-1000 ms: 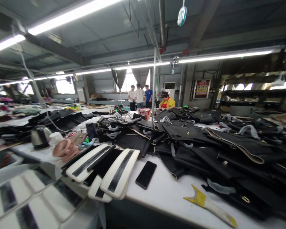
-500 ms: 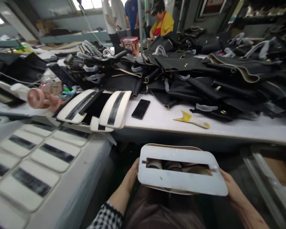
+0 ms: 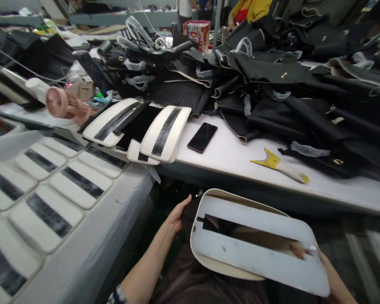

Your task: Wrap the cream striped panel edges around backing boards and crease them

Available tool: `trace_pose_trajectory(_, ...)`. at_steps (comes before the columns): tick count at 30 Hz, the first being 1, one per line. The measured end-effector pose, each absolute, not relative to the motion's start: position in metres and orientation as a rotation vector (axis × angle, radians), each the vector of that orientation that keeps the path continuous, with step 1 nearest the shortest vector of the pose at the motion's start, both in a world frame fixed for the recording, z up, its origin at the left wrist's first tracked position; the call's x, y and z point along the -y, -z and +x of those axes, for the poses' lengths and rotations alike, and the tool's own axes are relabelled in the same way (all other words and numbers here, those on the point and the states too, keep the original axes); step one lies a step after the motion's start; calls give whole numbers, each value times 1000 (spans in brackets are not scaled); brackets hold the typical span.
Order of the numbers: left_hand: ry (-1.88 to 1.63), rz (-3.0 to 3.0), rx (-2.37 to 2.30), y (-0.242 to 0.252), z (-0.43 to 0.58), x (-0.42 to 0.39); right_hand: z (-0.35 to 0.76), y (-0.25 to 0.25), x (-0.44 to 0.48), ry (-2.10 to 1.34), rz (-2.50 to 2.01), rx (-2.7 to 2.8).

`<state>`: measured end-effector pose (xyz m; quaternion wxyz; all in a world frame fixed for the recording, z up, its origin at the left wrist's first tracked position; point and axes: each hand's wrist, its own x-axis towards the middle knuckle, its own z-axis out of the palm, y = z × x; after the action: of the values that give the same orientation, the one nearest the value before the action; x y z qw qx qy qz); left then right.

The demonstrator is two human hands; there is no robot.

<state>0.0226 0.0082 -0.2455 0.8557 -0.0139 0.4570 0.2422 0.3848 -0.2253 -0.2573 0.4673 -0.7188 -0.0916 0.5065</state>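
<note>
A white slotted plate (image 3: 256,257) with rounded corners lies tilted over my lap. A cream panel (image 3: 221,264) shows under its near and far edges. My right hand (image 3: 331,270) grips the plate's right end, mostly hidden behind it. A fingertip shows through the right end of the slot. Just off the plate's left end is my left hand (image 3: 176,217), thumb stretched up toward the far side; its other fingers are tucked out of sight, against something dark.
Cream panels with dark stripes (image 3: 82,182) cover the left table; more panels (image 3: 166,133) lie stacked ahead. On the bench are a phone (image 3: 202,137), a yellow-tipped scraper-like tool (image 3: 280,165), a pink fan (image 3: 66,103) and heaped black bags (image 3: 272,114). Other people stand behind.
My left hand has come off the plate's left end. The plate has tilted, its right end dropping nearer to me, and more of the cream panel shows. The view has turned down.
</note>
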Motion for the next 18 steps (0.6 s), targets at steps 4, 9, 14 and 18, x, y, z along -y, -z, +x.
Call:
trace_pose_trajectory(4, -454, 61, -1006, 213, 23, -11, 359, 252, 239, -1195, -1626, 129)
trace_pose_trajectory(9, -345, 328, -1208, 185, 27, -2, 343, 237, 251, -1102, -1480, 164)
trace_pose_trajectory(14, -341, 463, -1279, 159, 38, 14, 357, 221, 251, -1106, -1444, 232)
trace_pose_trajectory(18, -323, 545, -1387, 157, 37, 15, 360, 216, 245, -1081, -1409, 252)
